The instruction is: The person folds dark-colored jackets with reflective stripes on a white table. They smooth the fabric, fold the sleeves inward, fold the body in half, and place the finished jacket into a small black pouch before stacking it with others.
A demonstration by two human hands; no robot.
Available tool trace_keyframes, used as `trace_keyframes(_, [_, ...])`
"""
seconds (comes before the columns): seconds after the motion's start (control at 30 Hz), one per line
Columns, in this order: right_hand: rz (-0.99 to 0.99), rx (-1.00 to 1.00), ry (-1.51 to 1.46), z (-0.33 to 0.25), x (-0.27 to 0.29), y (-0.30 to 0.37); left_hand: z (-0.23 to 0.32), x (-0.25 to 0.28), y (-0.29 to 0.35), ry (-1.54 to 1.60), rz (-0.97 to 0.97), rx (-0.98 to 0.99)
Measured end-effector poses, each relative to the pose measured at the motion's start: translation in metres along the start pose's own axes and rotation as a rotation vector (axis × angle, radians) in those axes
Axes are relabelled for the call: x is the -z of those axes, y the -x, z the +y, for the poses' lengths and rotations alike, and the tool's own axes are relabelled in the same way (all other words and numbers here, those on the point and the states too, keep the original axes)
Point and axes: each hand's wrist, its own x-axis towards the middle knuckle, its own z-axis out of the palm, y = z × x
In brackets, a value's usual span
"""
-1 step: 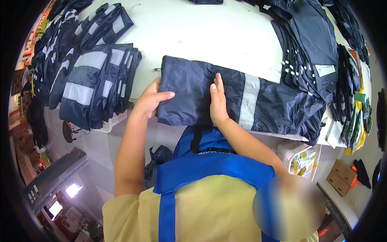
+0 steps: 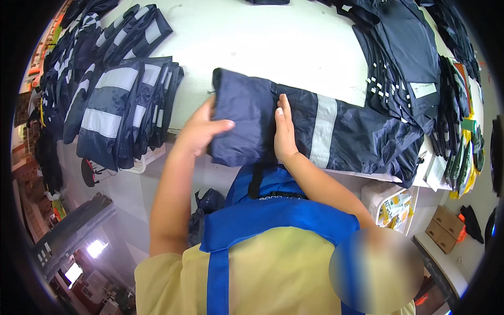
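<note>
A shiny navy garment [image 2: 362, 139] with a silver reflective band [image 2: 323, 128] lies lengthwise along the front of the white table. My left hand [image 2: 199, 128] grips its left end, thumb on top and the other fingers hidden behind the edge. That end [image 2: 244, 115] is raised a little off the table. My right hand [image 2: 285, 134] stands on its side across the garment, left of the band, fingers straight and close together. Its outer edge presses on the cloth where a crease runs, and it grasps nothing.
Folded dark garments with reflective bands [image 2: 113, 100] stack at the left of the white table [image 2: 262, 37]. More dark pieces with small white tags [image 2: 404, 58] lie at the right. Below the table's front edge sits a white basket [image 2: 375, 202] of packets.
My left hand has shifted slightly right and lifted the garment's left end, which tilts up more. My right hand stays in place.
</note>
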Motion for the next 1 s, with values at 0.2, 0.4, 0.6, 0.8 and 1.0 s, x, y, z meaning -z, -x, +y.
trace_keyframes(0.2, [0.343,-0.406,-0.42,-0.037,0.092,-0.019,-0.005,-0.173,-0.025,-0.859,-0.28,-0.117])
trace_keyframes(0.4, [0.402,-0.066,0.475,-0.033,0.169,-0.01,-0.093,-0.211,-0.051,-1.046,-0.364,-0.386])
trace_keyframes(0.6, [0.392,-0.03,0.463,-0.007,0.175,-0.017,-0.085,-0.135,-0.047,-1.153,0.044,-0.877])
trace_keyframes(0.8, [0.4,-0.136,0.389,-0.035,0.152,-0.015,-0.112,-0.156,-0.057,-1.475,0.161,-0.659])
trace_keyframes(1.0, [0.476,-0.043,0.519,-0.029,0.167,-0.016,-0.106,-0.175,-0.055,-1.551,0.143,-0.594])
